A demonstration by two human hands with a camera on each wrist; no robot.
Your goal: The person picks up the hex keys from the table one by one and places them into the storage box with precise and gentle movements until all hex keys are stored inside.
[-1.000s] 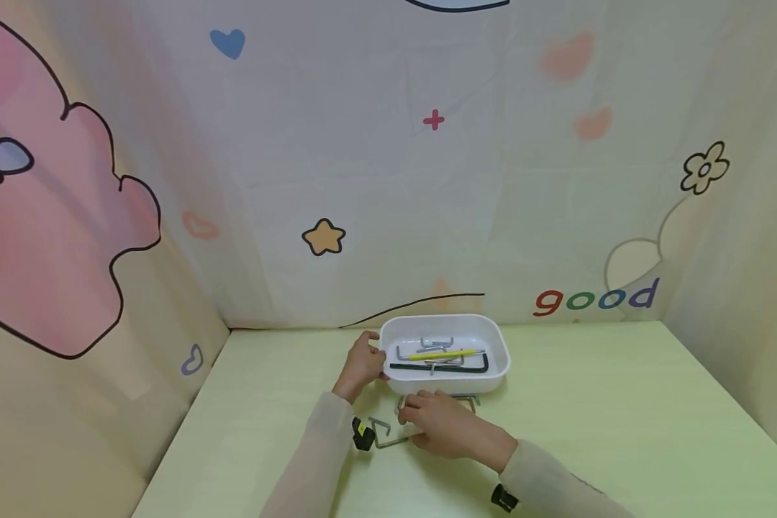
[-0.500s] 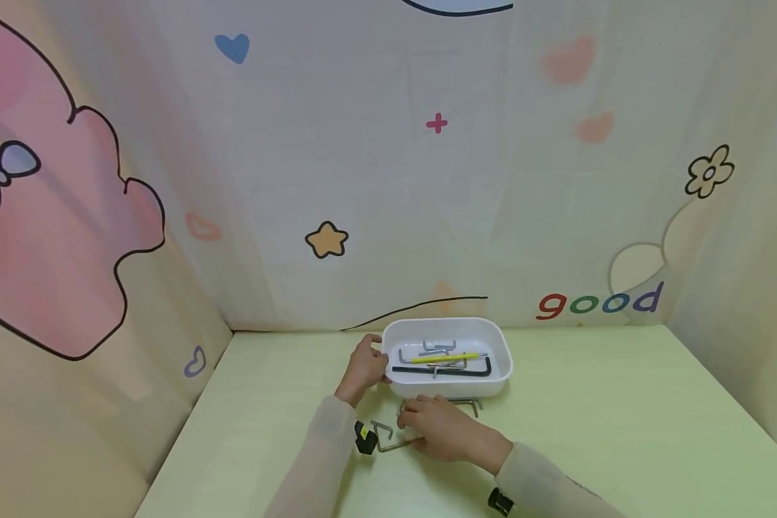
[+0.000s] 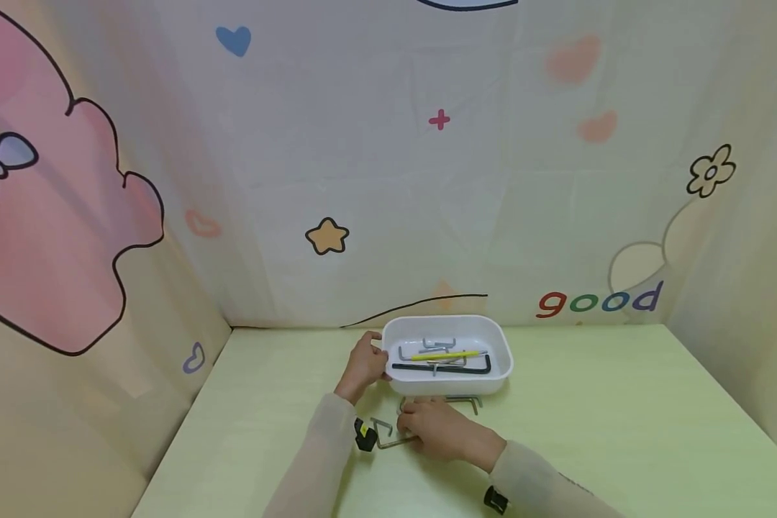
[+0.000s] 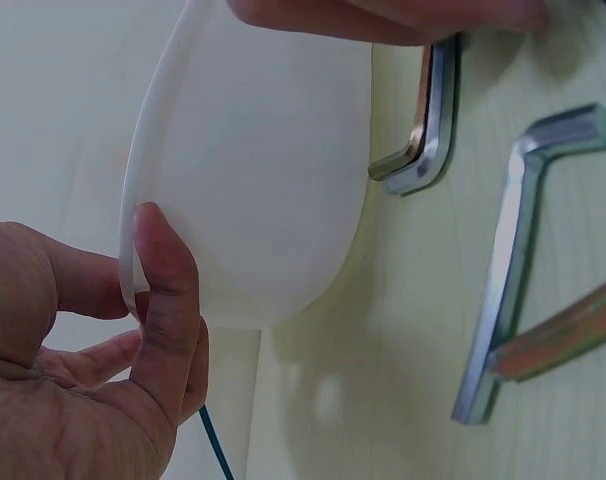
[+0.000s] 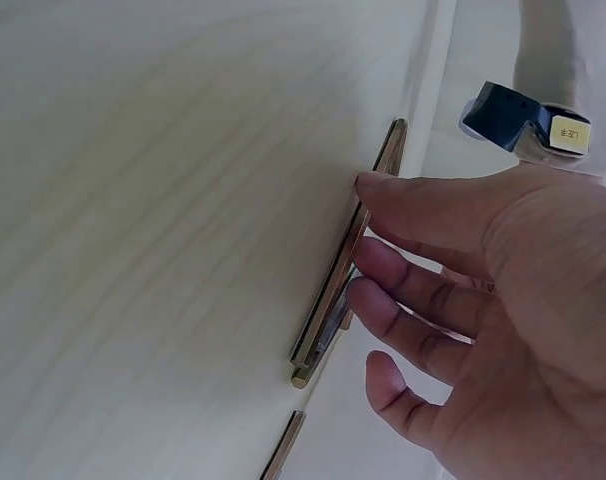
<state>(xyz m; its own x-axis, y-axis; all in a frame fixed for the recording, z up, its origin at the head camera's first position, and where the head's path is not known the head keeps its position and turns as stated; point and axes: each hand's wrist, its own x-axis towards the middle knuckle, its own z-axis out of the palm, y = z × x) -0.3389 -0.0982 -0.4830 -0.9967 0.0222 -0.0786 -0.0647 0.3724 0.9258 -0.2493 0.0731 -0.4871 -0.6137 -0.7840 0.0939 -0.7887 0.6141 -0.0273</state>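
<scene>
My left hand pinches the left rim of a white plastic tray, thumb and fingers on either side of the wall in the left wrist view. Inside the tray lie a black hex key, a yellow pen-like stick and several small silver hex keys. In front of it, my right hand is low over the table, thumb and curled fingers at a brownish hex key. A bent silver hex key lies to its left, overlapped by the brownish one's end.
More hex keys lie close along the tray's front wall, partly hidden by the right hand. The pale green table ends at a printed cloth backdrop just behind the tray.
My right hand has shifted slightly and its fingers have drawn in on the brownish hex key. The left hand and tray hold their place; the head view has moved a little.
</scene>
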